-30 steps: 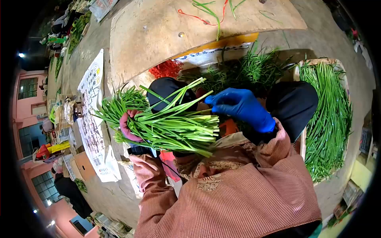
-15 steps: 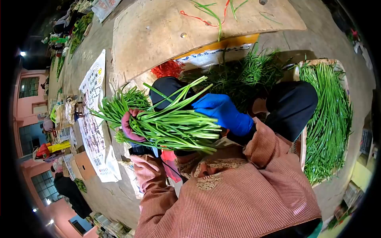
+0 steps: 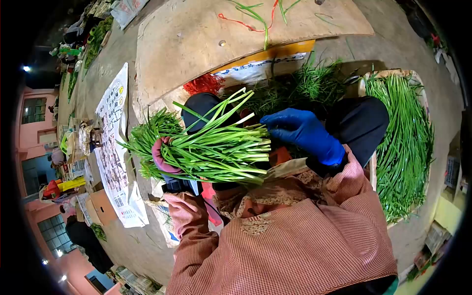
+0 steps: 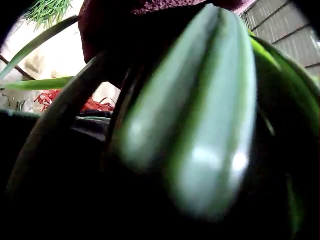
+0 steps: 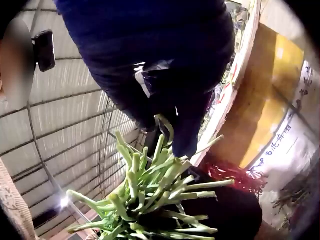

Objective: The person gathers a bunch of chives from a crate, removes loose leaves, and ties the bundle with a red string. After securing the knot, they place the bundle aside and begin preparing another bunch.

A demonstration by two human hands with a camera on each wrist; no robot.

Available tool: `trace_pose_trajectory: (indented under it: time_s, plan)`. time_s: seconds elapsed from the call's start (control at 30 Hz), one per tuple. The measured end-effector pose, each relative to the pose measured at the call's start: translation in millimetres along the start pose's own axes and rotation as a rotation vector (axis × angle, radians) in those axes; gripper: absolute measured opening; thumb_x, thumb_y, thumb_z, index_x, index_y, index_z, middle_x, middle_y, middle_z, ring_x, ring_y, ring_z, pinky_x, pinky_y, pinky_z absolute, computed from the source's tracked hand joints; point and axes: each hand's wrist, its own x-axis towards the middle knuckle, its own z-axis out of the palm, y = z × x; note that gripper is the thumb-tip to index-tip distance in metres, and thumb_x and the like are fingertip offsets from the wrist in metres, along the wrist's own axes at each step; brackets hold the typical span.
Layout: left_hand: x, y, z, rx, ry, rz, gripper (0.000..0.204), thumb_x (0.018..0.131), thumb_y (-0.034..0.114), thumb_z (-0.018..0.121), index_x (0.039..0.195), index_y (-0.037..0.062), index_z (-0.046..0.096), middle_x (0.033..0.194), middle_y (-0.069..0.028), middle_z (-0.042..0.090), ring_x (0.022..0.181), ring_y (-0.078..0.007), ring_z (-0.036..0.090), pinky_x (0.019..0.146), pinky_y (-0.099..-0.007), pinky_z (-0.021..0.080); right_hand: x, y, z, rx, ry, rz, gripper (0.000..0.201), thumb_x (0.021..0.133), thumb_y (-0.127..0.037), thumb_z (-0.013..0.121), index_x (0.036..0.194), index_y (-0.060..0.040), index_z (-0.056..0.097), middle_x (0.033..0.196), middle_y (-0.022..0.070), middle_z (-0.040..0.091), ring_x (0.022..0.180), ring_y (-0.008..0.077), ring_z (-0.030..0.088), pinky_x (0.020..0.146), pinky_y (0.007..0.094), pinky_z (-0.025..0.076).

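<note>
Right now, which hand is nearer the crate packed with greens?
Right. The crate stands just past the knee beside the right hand; the left hand grips the bunch on the opposite side.

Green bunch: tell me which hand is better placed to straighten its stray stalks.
Probably the right hand: it is by the pale stalk ends, while the left hand grips the bunch farther along.

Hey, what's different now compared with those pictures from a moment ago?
The right hand came in to the cut stem ends, then drew back to the person's right, near where it began. Whether it took a stem, I can't tell. Unchanged: the left hand grips the bunch of greens, and the red strings and crate of long greens stay put.
</note>
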Motion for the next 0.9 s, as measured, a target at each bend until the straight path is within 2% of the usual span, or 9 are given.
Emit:
trace_pose_trajectory:
  time_s: [0.1,0.2,0.3,0.37,0.47,0.57,0.6,0.83,0.9]
  plan:
    - [-1.0,0.1,-4.2,0.068,-0.065,0.081,0.021,0.088,0.016,0.047,0.091,-0.0017,0.057,0.088,-0.0099,0.058,0.082,-0.0195,0.056,0.078,-0.0317,0.045,-2.8,8.1,11.5,-0.052,-0.019,-0.003,0.034,0.072,-0.015,0.071,0.103,-0.0055,0.062,0.096,0.0104,0.061,0.079,0.0158,0.062,0.072,0.0258,0.050]
    - [1.5,0.3,-7.3,0.099,-0.236,0.133,0.018,0.088,0.011,0.046,0.099,0.0033,0.058,0.096,-0.0118,0.059,0.088,-0.0207,0.056,0.083,-0.0339,0.046,2.6,12.5,22.1,-0.463,0.011,-0.249,0.038,0.069,-0.024,0.070,0.103,-0.0116,0.063,0.104,0.0131,0.060,0.086,0.0259,0.061,0.075,0.0316,0.050]
    - [-5.5,-9.9,-4.9,0.414,0.014,0.379,0.016,0.088,0.014,0.047,0.093,0.0006,0.055,0.087,-0.0085,0.055,0.082,-0.0172,0.052,0.079,-0.0315,0.043,8.1,11.1,29.0,-0.515,-0.032,-0.318,0.039,0.066,-0.016,0.074,0.103,-0.0096,0.064,0.105,0.0130,0.061,0.087,0.0253,0.062,0.074,0.0289,0.050]
    - [-5.5,-8.9,-9.3,0.424,-0.036,0.400,0.015,0.088,0.012,0.046,0.095,0.0022,0.055,0.089,-0.0085,0.055,0.082,-0.0172,0.052,0.080,-0.0319,0.044,12.8,4.9,34.2,-0.499,-0.047,-0.345,0.035,0.065,-0.017,0.073,0.099,-0.0105,0.065,0.101,0.0108,0.062,0.081,0.0256,0.062,0.069,0.0293,0.050]
    - [-10.4,-4.9,1.5,0.387,-0.003,0.378,0.016,0.088,0.012,0.046,0.095,0.0010,0.055,0.090,-0.0084,0.056,0.083,-0.0179,0.052,0.080,-0.0318,0.044,14.3,1.8,41.0,-0.612,-0.030,-0.342,0.027,0.067,-0.019,0.072,0.092,-0.0111,0.067,0.096,0.0073,0.064,0.074,0.0239,0.062,0.063,0.0300,0.050]
    - [-15.8,10.6,19.5,0.095,0.077,-0.109,0.020,0.088,0.020,0.047,0.092,0.0031,0.056,0.085,-0.0041,0.058,0.061,-0.0126,0.054,0.047,-0.0242,0.044,13.0,11.7,39.6,-0.539,0.001,-0.383,0.020,0.070,-0.017,0.070,0.089,-0.0103,0.068,0.095,0.0082,0.064,0.075,0.0237,0.061,0.064,0.0293,0.050]
    - [-20.9,8.3,25.2,0.172,0.128,-0.065,0.021,0.088,0.024,0.047,0.092,0.0050,0.055,0.083,-0.0024,0.059,0.050,-0.0109,0.051,0.033,-0.0225,0.036,13.3,14.3,41.4,-0.424,0.012,-0.389,0.017,0.073,-0.012,0.069,0.089,-0.0081,0.068,0.096,0.0096,0.064,0.077,0.0216,0.062,0.068,0.0282,0.050]
    - [-21.4,6.1,12.1,0.188,0.266,-0.057,0.023,0.087,0.026,0.048,0.095,0.0051,0.055,0.086,-0.0024,0.059,0.052,-0.0111,0.052,0.030,-0.0215,0.033,7.8,19.7,36.3,0.049,0.102,-0.183,0.017,0.075,-0.006,0.067,0.091,-0.0023,0.067,0.093,0.0119,0.065,0.084,0.0179,0.062,0.074,0.0281,0.049]
    - [-18.9,7.9,1.3,0.128,0.076,-0.140,0.023,0.087,0.026,0.048,0.092,0.0059,0.056,0.086,-0.0020,0.060,0.052,-0.0114,0.052,0.030,-0.0221,0.033,3.0,26.2,22.4,0.072,0.110,-0.155,0.017,0.081,-0.014,0.064,0.093,-0.0014,0.065,0.090,0.0094,0.066,0.084,0.0145,0.061,0.075,0.0273,0.049]
